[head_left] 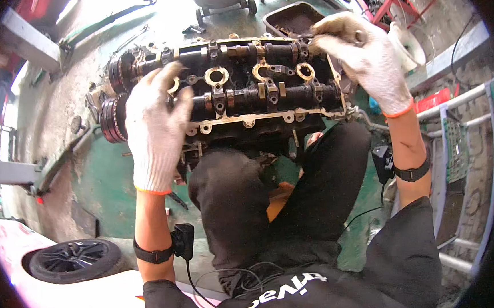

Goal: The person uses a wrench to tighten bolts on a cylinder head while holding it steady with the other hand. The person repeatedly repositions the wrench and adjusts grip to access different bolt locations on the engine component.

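L hand (154,123) grip loose, fingers resting on cylinder head (242,91); R hand (363,54) clenched on its far corner.

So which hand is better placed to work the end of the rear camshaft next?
Probably the right hand: its gloved fingers already rest at the far right end of the rear camshaft on the cylinder head. The left hand hovers near the sprockets, over the front shaft.

No packages, signs or screens I can make out here. Only label-like thing: white lettering print (280,296) on my black shirt, bottom centre, partly cut off by frame edge.
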{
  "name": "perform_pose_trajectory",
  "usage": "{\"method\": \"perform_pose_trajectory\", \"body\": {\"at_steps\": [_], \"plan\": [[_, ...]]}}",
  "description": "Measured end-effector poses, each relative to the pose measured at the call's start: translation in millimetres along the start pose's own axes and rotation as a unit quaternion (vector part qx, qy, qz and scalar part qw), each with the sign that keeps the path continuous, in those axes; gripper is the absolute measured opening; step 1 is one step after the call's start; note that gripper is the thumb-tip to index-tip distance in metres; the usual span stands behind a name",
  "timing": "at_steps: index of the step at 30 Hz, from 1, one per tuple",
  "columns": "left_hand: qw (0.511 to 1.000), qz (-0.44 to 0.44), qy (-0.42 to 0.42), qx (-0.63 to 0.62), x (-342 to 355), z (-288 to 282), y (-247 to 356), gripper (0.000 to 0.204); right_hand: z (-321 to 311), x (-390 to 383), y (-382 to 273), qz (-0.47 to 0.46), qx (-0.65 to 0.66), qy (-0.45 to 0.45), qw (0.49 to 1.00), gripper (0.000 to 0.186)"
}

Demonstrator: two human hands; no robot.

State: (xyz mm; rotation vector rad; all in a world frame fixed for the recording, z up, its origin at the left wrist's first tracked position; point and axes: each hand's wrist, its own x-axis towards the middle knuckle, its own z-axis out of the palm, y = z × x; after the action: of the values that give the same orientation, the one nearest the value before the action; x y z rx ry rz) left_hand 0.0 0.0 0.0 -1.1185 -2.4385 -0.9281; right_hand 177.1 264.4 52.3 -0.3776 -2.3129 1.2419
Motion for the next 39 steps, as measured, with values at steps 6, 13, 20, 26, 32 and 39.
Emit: {"method": "perform_pose_trajectory", "body": {"at_steps": [6,13,20,26,32,39], "plan": [[0.977,0.038,-0.203,0.056,41.6,19.5,90.0,0.045,-9.9,-30.9,16.7,0.025,0.24,0.186,0.953,0.016],[0.923,0.081,-0.294,0.234,63.3,97.5,138.5,0.076,-49.3,-54.7,102.7,0.158,0.438,0.216,0.858,0.018],[0.937,0.036,-0.321,0.133,68.2,100.7,125.3,0.057,-67.3,-79.8,137.3,0.164,0.442,0.229,0.852,0.019],[0.958,0.016,-0.287,-0.002,94.2,80.8,112.1,0.072,-65.2,-82.6,125.6,0.147,0.389,0.202,0.887,0.02],[0.921,0.051,-0.383,0.055,119.7,93.7,102.9,0.073,-59.2,-78.0,126.0,0.124,0.384,0.211,0.89,0.019],[0.917,0.088,-0.383,0.065,119.0,99.2,93.2,0.073,-50.8,-78.5,125.7,0.156,0.362,0.225,0.891,0.019]]}}
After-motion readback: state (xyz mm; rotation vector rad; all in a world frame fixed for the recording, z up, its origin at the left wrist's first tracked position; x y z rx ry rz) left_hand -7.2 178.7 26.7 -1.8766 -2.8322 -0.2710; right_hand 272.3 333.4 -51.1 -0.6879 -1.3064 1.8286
